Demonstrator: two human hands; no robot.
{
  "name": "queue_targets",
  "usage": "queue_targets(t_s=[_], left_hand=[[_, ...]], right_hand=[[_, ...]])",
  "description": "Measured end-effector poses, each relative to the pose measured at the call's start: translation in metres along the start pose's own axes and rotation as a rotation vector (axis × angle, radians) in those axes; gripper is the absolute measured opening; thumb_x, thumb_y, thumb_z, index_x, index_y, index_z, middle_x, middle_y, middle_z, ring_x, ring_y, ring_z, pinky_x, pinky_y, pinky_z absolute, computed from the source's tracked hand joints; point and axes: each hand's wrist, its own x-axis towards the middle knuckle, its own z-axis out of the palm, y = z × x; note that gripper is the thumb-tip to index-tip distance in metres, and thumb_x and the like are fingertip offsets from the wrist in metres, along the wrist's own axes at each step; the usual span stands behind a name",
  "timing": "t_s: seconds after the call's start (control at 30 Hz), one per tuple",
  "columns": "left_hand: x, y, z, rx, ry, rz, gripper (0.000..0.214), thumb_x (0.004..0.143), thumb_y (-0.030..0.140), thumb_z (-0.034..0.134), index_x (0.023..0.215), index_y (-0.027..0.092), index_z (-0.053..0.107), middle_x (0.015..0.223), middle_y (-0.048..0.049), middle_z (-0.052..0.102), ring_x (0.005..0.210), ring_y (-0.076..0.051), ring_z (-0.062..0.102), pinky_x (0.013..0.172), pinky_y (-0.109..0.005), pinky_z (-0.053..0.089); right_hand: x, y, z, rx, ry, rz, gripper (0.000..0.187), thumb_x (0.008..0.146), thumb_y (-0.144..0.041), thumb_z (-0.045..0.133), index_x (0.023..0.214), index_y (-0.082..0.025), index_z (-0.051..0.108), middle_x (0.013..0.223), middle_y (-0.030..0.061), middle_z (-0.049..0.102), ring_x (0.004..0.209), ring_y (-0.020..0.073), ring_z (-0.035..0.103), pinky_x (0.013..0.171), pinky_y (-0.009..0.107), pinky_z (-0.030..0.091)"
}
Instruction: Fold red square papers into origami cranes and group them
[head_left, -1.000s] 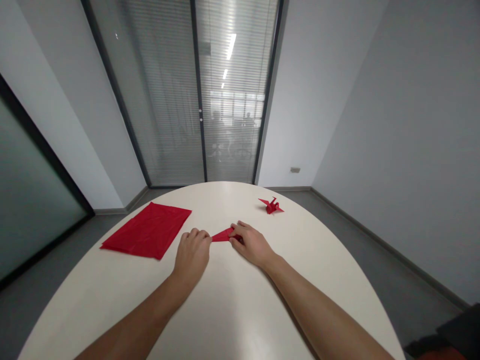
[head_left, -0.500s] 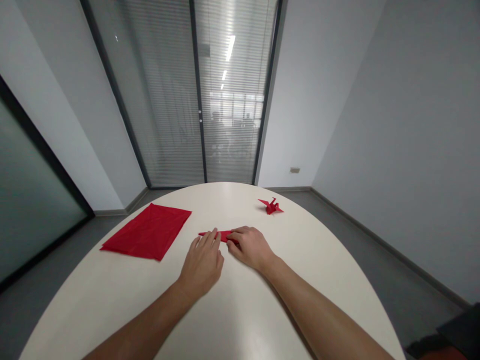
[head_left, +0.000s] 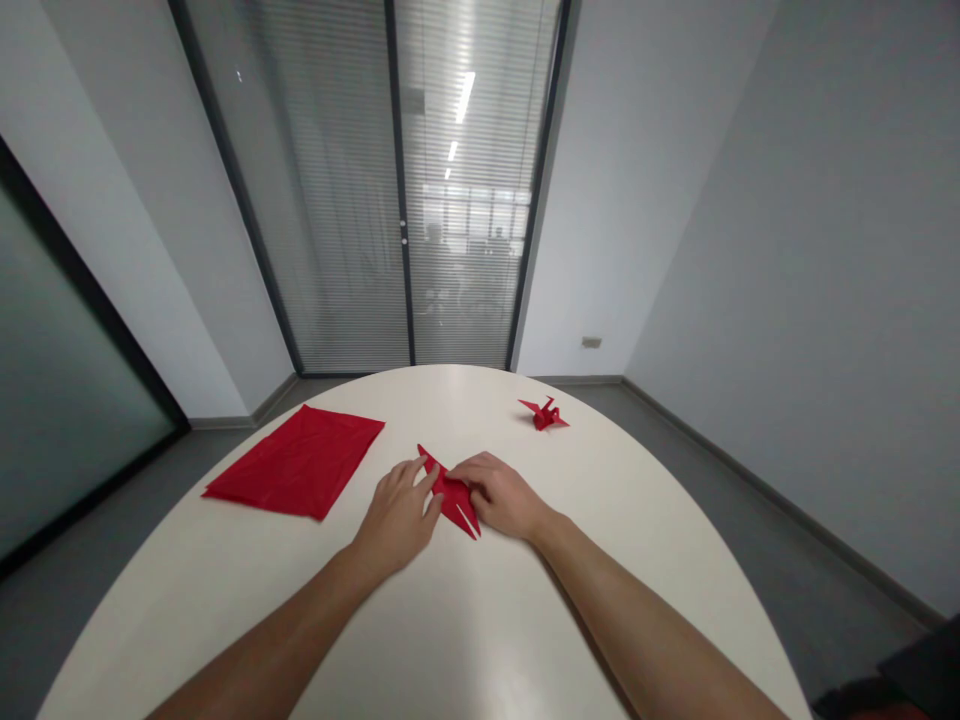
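Observation:
A piece of folded red origami paper point(head_left: 455, 497) lies slanted on the table between my hands. It has a pointed top end and two narrow points, split by a slit, at the end nearer me. My left hand point(head_left: 397, 512) holds its left edge, with bent fingertips over the paper and the thumb lower down. My right hand point(head_left: 504, 495) is curled on the right edge, its index finger pressing the upper part. The right fingertips are partly hidden. Farther right on the table stands a red paper crane point(head_left: 545, 414) with spread wings.
A large red paper square point(head_left: 300, 465), creased, lies at the left of the round white table point(head_left: 450, 640). Beyond the table are a glass partition with blinds point(head_left: 337, 200) and grey walls. A dark object point(head_left: 922, 670) shows at the lower right corner.
The folded paper has turned from lying nearly crosswise to a slant, and its split points now show. My left hand has shifted slightly left, off the top of the paper to its edge.

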Motion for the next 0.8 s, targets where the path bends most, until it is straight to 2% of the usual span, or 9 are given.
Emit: queue_targets(t_s=[0.2, 0.33, 0.5, 0.67, 0.8], left_hand=[[0.0027, -0.0037, -0.0019, -0.102, -0.005, 0.064, 0.036, 0.096, 0.024, 0.051, 0.129, 0.020, 0.064, 0.134, -0.0127, 0.062, 0.125, -0.028, 0.053, 0.107, -0.047, 0.044], [0.0035, -0.0044, -0.0006, -0.135, -0.008, 0.085, 0.035, 0.096, 0.023, 0.049, 0.128, 0.017, 0.063, 0.136, -0.0116, 0.062, 0.126, -0.028, 0.051, 0.109, -0.049, 0.043], [0.0021, -0.0027, -0.0005, -0.179, 0.021, 0.104, 0.033, 0.094, 0.021, 0.053, 0.125, 0.018, 0.063, 0.136, -0.0119, 0.061, 0.127, -0.028, 0.052, 0.107, -0.049, 0.044], [0.0013, -0.0023, 0.0001, -0.235, 0.053, 0.085, 0.041, 0.091, 0.020, 0.056, 0.132, 0.018, 0.056, 0.133, -0.0119, 0.063, 0.123, -0.027, 0.055, 0.107, -0.047, 0.045], [0.0018, -0.0033, 0.0007, -0.239, 0.051, 0.108, 0.038, 0.091, 0.021, 0.057, 0.129, 0.021, 0.059, 0.130, -0.0103, 0.064, 0.122, -0.026, 0.057, 0.107, -0.047, 0.045]], right_hand=[[0.0012, 0.0039, 0.0019, 0.024, -0.010, -0.047, 0.058, 0.072, 0.002, 0.047, 0.118, -0.021, 0.073, 0.118, 0.0068, 0.073, 0.111, 0.0218, 0.063, 0.105, 0.038, 0.044], [0.0007, 0.0044, 0.0032, 0.045, 0.033, 0.073, 0.053, 0.077, 0.001, 0.046, 0.118, -0.021, 0.073, 0.112, 0.0061, 0.075, 0.106, 0.0208, 0.065, 0.100, 0.036, 0.047], [-0.0001, 0.0027, 0.0040, 0.001, 0.097, 0.189, 0.036, 0.089, -0.015, 0.054, 0.118, -0.023, 0.072, 0.111, 0.0060, 0.075, 0.106, 0.0235, 0.064, 0.097, 0.037, 0.047], [0.0005, 0.0013, 0.0035, 0.052, 0.094, 0.228, 0.033, 0.089, -0.022, 0.060, 0.120, -0.023, 0.072, 0.110, 0.0069, 0.075, 0.102, 0.0242, 0.065, 0.094, 0.037, 0.048], [0.0020, 0.0006, 0.0024, 0.135, 0.122, 0.256, 0.031, 0.093, -0.036, 0.061, 0.118, -0.022, 0.073, 0.108, 0.0083, 0.075, 0.101, 0.0246, 0.066, 0.093, 0.038, 0.049]])
